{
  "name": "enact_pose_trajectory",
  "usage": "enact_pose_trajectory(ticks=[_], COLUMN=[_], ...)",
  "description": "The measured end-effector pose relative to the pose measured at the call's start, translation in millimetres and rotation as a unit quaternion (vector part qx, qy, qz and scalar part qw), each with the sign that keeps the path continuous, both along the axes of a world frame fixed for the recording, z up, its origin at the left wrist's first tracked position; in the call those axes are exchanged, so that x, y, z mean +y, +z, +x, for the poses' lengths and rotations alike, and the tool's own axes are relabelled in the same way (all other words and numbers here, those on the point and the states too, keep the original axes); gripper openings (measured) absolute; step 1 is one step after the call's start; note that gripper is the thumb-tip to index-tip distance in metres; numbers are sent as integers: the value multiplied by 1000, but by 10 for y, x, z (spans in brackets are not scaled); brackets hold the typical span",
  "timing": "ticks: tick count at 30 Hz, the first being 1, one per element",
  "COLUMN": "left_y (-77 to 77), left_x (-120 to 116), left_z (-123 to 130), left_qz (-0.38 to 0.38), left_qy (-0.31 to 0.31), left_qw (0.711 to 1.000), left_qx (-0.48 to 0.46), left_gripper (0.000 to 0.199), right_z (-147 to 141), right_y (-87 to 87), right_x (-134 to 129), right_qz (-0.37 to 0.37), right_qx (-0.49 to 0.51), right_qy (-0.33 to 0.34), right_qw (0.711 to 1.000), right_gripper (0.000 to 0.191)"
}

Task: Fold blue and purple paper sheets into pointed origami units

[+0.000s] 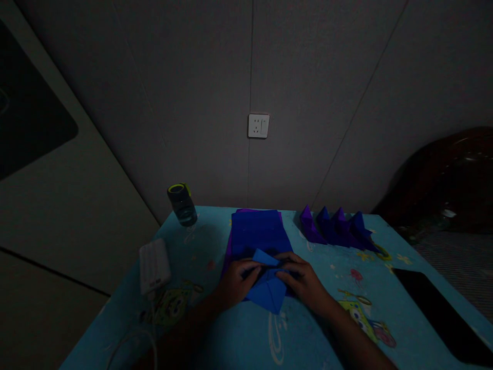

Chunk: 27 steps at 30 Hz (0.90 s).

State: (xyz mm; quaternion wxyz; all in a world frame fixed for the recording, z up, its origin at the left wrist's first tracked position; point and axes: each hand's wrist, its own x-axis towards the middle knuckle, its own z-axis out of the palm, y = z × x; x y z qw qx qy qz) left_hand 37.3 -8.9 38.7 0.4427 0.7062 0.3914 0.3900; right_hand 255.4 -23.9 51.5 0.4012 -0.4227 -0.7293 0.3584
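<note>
A partly folded blue paper (269, 290) is held between both hands near the middle of the table. My left hand (239, 280) pinches its left side, thumb on top. My right hand (298, 277) grips the right side, with the thumb and fingers at the upper fold. One pointed flap stands up between the hands, and a corner points toward me. Under and behind the hands lie dark blue sheets (260, 231), with purple paper showing at their edges. Several folded purple and blue paper shapes (339, 228) stand in a row at the back right.
A bottle (184, 206) stands at the back left of the patterned blue table (208, 241). Nearer on the left lies a white power bank (154, 267) with a cable. A black flat object (439, 311) lies at the right edge. The wall has a socket (258, 126).
</note>
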Motion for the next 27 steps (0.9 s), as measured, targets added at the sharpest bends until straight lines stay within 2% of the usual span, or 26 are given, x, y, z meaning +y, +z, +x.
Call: enact_pose_trajectory(ticks=[3, 5, 9, 11, 13, 16, 21, 24, 27], left_y=[34, 50, 35, 11, -12, -39, -67, -72, -83], left_x=[-37, -59, -72, -68, -58, -32, 40, 74, 86], left_z=[-43, -57, -29, -13, -9, -22, -25, -17, -23], left_qz=[33, 24, -80, -134, -158, -117, -32, 24, 41], left_qy=[2, -9, -41, -43, -45, -27, 0, 25, 86], left_qw=[999, 1000, 994, 984, 977, 988, 999, 999, 995], left_qx=[0, -11, -61, -108, -137, -100, -25, -23, -44], left_gripper=[29, 32, 44, 56, 60, 44, 25, 24, 33], right_z=[-23, -36, -61, -66, -63, -61, -111, -152, -201], right_y=[-36, -67, -101, -99, -90, -74, -59, -68, -92], right_x=[8, 11, 15, 19, 25, 26, 18, 15, -7], right_qz=[-14, -31, -114, -155, -189, -220, -216, -222, -252], right_qx=[24, 50, 127, 156, 162, 179, 268, 308, 325], right_qy=[-55, -90, -129, -115, -87, -73, -135, -162, -133], right_qw=[998, 994, 977, 969, 965, 956, 929, 911, 902], right_gripper=[22, 21, 40, 51, 52, 48, 43, 48, 59])
